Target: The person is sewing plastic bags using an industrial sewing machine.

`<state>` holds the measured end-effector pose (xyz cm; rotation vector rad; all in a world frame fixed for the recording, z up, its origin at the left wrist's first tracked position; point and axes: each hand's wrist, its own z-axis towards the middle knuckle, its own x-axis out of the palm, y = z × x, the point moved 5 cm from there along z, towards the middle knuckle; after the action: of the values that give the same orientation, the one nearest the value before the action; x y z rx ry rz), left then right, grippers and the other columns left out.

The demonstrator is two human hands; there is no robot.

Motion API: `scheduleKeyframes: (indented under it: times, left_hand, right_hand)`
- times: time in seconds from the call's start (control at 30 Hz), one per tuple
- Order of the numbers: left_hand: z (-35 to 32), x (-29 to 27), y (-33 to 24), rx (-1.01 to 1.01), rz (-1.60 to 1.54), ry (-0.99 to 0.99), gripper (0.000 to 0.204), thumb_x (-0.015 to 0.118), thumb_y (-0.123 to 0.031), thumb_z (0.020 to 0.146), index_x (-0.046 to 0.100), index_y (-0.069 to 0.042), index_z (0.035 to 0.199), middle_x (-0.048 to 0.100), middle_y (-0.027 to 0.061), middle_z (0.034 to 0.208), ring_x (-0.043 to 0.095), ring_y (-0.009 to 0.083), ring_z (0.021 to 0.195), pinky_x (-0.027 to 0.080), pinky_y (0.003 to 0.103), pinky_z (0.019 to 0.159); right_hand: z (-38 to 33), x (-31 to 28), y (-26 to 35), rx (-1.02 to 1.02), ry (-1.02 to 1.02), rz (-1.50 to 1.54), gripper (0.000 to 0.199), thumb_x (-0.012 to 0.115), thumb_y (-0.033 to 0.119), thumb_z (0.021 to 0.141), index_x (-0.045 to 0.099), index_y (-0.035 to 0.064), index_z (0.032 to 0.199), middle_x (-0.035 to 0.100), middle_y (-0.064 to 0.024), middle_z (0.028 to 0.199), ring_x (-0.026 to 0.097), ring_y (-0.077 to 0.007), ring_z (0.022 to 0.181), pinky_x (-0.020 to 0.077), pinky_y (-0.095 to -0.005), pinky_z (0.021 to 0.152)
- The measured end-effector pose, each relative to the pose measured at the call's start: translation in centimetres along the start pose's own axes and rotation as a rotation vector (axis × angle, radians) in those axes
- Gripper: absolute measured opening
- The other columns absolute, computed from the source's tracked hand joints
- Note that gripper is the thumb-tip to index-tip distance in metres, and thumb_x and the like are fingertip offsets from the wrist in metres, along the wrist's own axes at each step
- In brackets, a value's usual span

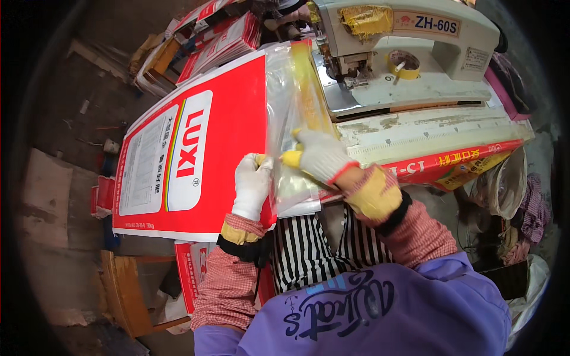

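Observation:
A large red and white sack lies flat in front of me to the left, and a clear plastic liner sticks out of its right-hand edge. My left hand, in a white glove with yellow fingertips, is closed at that edge with its fingers curled; just what it pinches there is partly hidden. Over the liner, my right hand wears a similar glove. Its thumb and forefinger are apart, both pointing left, and the other fingers are hard to see.
A pale sewing machine stands at the back right, with a tape roll on its bed. A printed red strip runs along the worktable's front edge. Folded sacks are stacked at the back left. A wooden stool stands below left.

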<state>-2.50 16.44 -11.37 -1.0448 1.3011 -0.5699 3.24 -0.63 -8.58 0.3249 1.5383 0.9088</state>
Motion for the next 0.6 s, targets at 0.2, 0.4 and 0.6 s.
scheduleKeyframes:
  times: [0.2,0.4,0.6]
  left_hand:
    - [-0.6,-1.3,-1.9,-0.064,-0.326,0.149,0.021,0.056,-0.020,0.093,0.059,0.000,0.097,0.064,0.0073,0.089,0.060,0.0146,0.076,0.050,0.027,0.073]
    - [-1.4,-6.4,-5.4,0.446,0.033,0.103,0.014,0.053,-0.012,0.092,0.060,0.001,0.090,0.062,0.0054,0.081,0.058,0.0173,0.070,0.047,0.029,0.065]
    - [-2.0,-9.2,-6.9,0.226,-0.140,-0.036,0.014,0.059,-0.014,0.089,0.055,0.000,0.085,0.062,0.0052,0.079,0.057,0.0109,0.070,0.046,0.023,0.069]
  right_hand:
    - [1.1,3.1,3.1,-0.119,0.220,0.149,0.039,0.062,0.043,0.074,0.068,0.0067,0.089,0.066,-0.0195,0.086,0.064,-0.0369,0.083,0.0507,-0.0440,0.074]
    - [-1.0,1.8,1.9,-0.039,0.264,0.127,0.032,0.060,0.035,0.078,0.068,0.0056,0.088,0.066,-0.0189,0.084,0.065,-0.0354,0.081,0.0505,-0.0457,0.071]
    - [-1.7,2.5,5.6,-0.305,-0.059,-0.512,0.029,0.058,0.028,0.079,0.066,0.0025,0.089,0.066,-0.0206,0.081,0.065,-0.0365,0.079,0.0507,-0.0473,0.064]
